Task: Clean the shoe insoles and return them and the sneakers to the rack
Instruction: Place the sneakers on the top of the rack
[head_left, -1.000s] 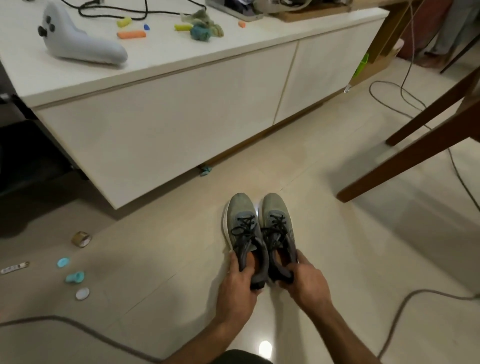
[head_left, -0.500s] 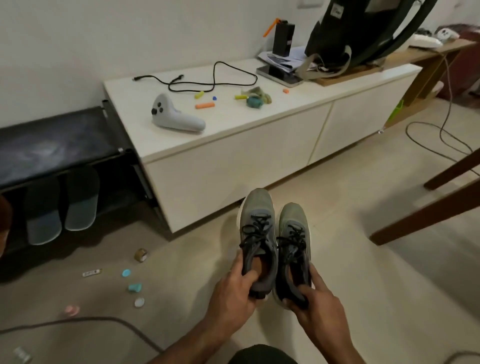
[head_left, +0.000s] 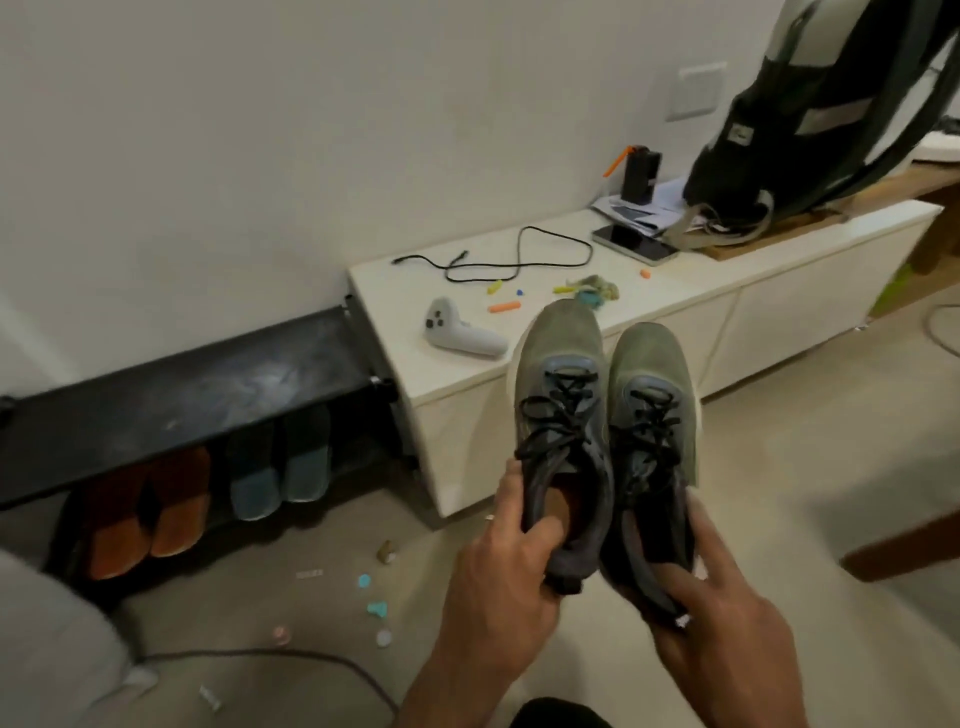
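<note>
Two grey-green sneakers with black laces are held up in the air, side by side, toes pointing away. My left hand (head_left: 498, 566) grips the heel of the left sneaker (head_left: 563, 410), thumb inside the opening. My right hand (head_left: 722, 618) holds the heel of the right sneaker (head_left: 652, 415) from below. The black shoe rack (head_left: 176, 395) stands low at the left against the wall. Under its top lean two grey-blue insoles (head_left: 280, 467) and two orange insoles (head_left: 150, 514).
A white low cabinet (head_left: 571, 415) right of the rack carries a white controller (head_left: 460, 335), a black cable, small coloured bits and a dark backpack (head_left: 810, 124). Small caps and a tape roll (head_left: 387, 552) litter the floor. A cable (head_left: 291, 657) crosses the floor. Wooden furniture leg at right.
Both hands have lifted the sneakers off the floor and raised them. The view has swung left and up, so the shoe rack with the insoles has come into sight.
</note>
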